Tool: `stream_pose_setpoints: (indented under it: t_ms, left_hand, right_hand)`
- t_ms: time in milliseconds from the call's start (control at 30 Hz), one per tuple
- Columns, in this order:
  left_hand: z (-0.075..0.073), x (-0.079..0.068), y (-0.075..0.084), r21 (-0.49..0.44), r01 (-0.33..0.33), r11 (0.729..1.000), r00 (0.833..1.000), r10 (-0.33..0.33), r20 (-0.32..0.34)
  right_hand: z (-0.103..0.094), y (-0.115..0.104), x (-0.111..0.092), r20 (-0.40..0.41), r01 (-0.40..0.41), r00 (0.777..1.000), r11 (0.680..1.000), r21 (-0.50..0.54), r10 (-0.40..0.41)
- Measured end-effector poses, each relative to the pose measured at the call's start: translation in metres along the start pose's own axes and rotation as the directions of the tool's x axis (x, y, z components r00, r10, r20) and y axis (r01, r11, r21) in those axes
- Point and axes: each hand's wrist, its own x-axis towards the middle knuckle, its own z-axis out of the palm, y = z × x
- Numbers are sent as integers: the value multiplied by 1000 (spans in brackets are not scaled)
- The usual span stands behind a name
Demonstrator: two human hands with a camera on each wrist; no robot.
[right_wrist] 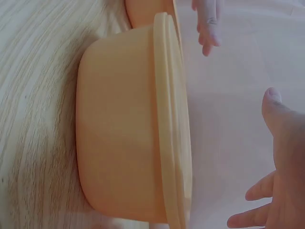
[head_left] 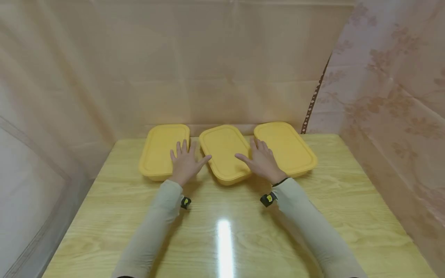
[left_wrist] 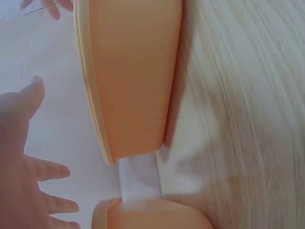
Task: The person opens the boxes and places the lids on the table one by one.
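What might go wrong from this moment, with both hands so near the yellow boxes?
The left hand and right hand are close to the angled middle box, so a hurried move might knock it into the left box or right box, as the gaps are narrow. Also, its lid might come off if gripped for lifting; how firmly it sits is not visible.

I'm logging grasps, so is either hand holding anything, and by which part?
Nothing is held. The left grip and right grip hover, thumbs extended, near the yellow, rounded-rectangular, plastic-looking middle container.
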Motion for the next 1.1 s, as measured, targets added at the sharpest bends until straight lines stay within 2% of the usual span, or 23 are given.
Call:
stream_pose_setpoints:
  t_ms: [200,567,867,1100]
  left_hand:
    - [-10,-4,-13,-40,14,999,999,-15,-32]
    - [-21,-6,-22,-98,51,994,997,-56,-47]
    - [-23,-7,-29,-87,78,993,993,-85,-78]
    - [-26,-9,-38,-99,94,991,990,-104,-95]
  right_hand:
    - [1,-9,3,6,21,1000,999,24,-21]
    - [3,-28,8,14,41,999,996,80,-42]
    - [12,-47,13,41,49,998,997,64,-51]
    - [19,-62,14,63,41,997,991,126,-50]
